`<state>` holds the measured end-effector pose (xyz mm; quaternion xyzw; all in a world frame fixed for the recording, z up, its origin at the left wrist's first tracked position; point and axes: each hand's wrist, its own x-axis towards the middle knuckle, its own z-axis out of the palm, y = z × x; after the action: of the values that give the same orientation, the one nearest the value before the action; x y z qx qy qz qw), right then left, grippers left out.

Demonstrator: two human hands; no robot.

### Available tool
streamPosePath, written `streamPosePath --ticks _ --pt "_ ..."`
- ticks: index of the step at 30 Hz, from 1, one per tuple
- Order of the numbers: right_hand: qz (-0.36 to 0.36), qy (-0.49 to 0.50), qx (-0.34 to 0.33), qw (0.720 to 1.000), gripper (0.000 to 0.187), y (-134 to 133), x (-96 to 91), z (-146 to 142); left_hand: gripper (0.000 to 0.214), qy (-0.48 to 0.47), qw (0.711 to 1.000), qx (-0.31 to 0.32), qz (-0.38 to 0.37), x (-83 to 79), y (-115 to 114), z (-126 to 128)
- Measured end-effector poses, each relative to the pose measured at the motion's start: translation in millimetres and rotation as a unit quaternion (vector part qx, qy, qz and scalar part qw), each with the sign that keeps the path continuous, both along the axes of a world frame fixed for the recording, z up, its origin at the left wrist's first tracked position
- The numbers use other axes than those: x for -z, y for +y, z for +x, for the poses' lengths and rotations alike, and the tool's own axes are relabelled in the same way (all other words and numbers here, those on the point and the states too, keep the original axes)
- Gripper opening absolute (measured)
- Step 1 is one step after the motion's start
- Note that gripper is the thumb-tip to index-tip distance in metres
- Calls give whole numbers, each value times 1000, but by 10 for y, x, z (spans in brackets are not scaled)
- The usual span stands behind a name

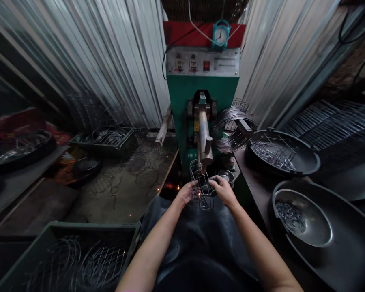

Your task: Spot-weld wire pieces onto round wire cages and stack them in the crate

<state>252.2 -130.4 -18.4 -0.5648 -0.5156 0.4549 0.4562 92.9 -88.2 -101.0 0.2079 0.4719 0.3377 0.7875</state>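
Observation:
A small wire cage (201,185) made of thin steel rods stands between my hands, under the metal arm (204,134) of a green welding machine (202,93). My left hand (187,192) grips the cage's left side with curled fingers. On the cage's right side my right hand (221,187) is closed on its upper rim. Orange sparks glow low at the left of the cage. My lap is covered by a dark apron (197,235).
A coil of wire (231,127) hangs right of the machine. Dark pans (281,156) and a steel bowl (304,215) with short wire pieces sit on the right bench. A green crate (63,255) with wire frames stands at lower left; another crate (105,138) lies farther back.

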Motion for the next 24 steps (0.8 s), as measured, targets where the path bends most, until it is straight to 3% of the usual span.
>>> streamPosePath --ticks 6,10,14,19,22,24 --pt "-22 45 5 999 25 -72 9 -4 25 -10 999 20 -38 -21 -41 -21" --pt "-57 46 -24 997 26 -230 64 52 26 2 1000 -8 -27 -38 -95 -41" --pt "-46 40 -28 998 26 -211 70 47 33 20 999 -28 -21 -107 -82 -45" --pt "-34 49 -21 998 29 -185 69 29 37 -6 999 18 -40 -82 -49 -4" --pt "-50 38 -16 998 33 -294 114 105 46 39 999 15 32 8 -108 -57" --pt "-60 21 -36 997 30 -387 159 167 50 146 975 -36 162 57 -185 -139"
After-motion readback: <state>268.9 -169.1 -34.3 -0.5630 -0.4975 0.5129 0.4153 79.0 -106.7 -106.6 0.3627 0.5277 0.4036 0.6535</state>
